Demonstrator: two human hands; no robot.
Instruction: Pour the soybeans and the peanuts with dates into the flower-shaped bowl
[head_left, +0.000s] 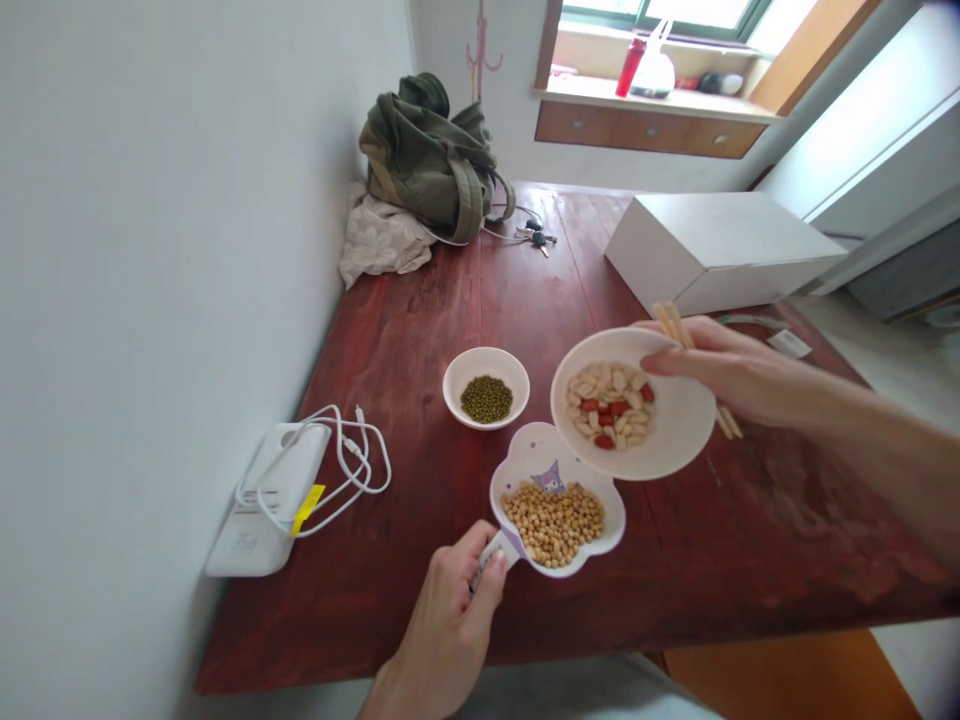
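My left hand [457,605] grips the handle of a white flower-shaped dish [532,450] with a purple rim and a cartoon figure. Soybeans [559,525] lie in its near half. Up to the right, my right hand [712,365] has its thumb over the rim of a white bowl [679,430], tilted to the left, partly above the dish. Pale seeds [611,380] and several red pieces are inside this bowl. A pair of chopsticks [673,325] passes behind the bowl at my right hand; whether the fingers hold them is hidden. Beyond the dish stands a small white bowl [452,390] of mung beans [487,398].
On the reddish wooden table [420,330] are a white power bank [251,540] with a cable, a green bag [427,160] on a cloth [386,240], keys [538,238] and a large white box [735,240]. A wall [150,250] borders the left side.
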